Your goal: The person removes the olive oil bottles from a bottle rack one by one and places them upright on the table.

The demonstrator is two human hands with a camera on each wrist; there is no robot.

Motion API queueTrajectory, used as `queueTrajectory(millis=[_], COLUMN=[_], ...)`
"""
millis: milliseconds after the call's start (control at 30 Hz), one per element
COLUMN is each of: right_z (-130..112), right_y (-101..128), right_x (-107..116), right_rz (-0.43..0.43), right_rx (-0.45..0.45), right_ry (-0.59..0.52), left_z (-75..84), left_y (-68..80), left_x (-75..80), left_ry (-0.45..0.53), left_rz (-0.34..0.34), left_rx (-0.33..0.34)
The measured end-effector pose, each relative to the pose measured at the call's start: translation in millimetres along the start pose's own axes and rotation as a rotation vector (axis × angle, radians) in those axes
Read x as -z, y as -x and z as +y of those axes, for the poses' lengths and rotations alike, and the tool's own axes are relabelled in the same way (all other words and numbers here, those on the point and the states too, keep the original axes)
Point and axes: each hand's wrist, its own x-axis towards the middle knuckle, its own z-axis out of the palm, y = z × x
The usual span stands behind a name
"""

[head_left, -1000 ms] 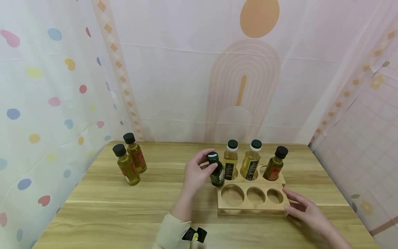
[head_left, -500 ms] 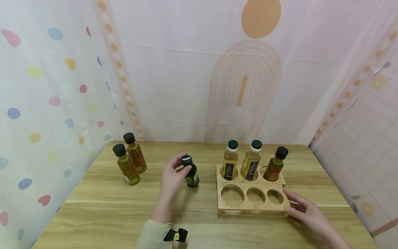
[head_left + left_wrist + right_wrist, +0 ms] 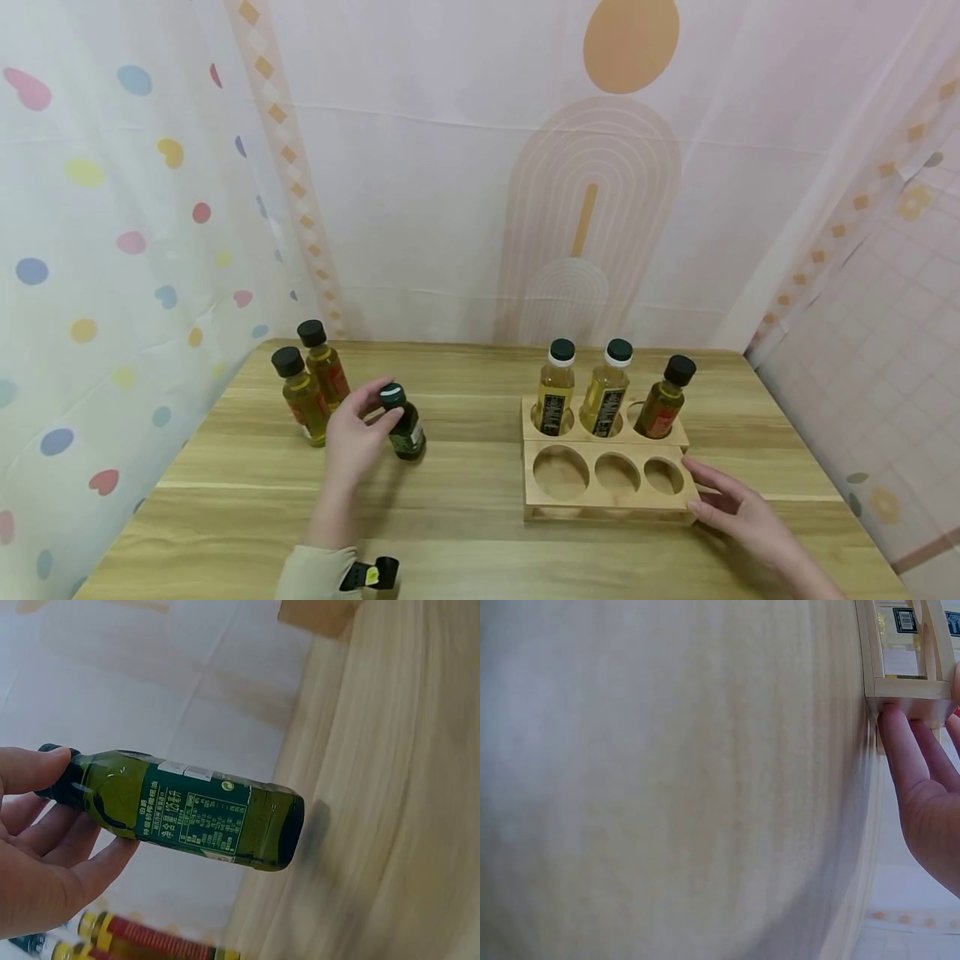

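From the head view, the left hand [image 3: 352, 437] pinches the small dark green glass bottle [image 3: 406, 427] by its cap, just beside two amber oil bottles [image 3: 313, 392] on the light wooden tabletop [image 3: 465, 542]. The left wrist view alone shows its printed label. The right wrist view alone shows the right hand's [image 3: 926, 787] straight fingertips [image 3: 894, 731] touching the pale wooden six-hole bottle rack [image 3: 907, 690], gripping nothing.

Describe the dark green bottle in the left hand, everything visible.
The dark green bottle is small, of glossy, see-through green material, with a dark cap and a green-and-white printed label. The left hand grips it near the cap and neck, fingers curled round. It is about upright above the wooden table, beside two amber bottles.
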Motion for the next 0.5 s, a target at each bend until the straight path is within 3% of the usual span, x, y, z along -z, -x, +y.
queueTrajectory(millis=[300, 500], right_z=[0, 1], right_y=[1, 1], right_x=[-1, -1], right_rz=[0.016, 0.015], right_rx=[-0.038, 0.011], right_ry=[-0.003, -0.015], left_z=[-15.5, -23.7], left_y=[3.3, 5.7], left_x=[29.7, 47.3], left_ry=[-0.025, -0.134], left_rz=[0.048, 0.096], left_rx=[-0.01, -0.03])
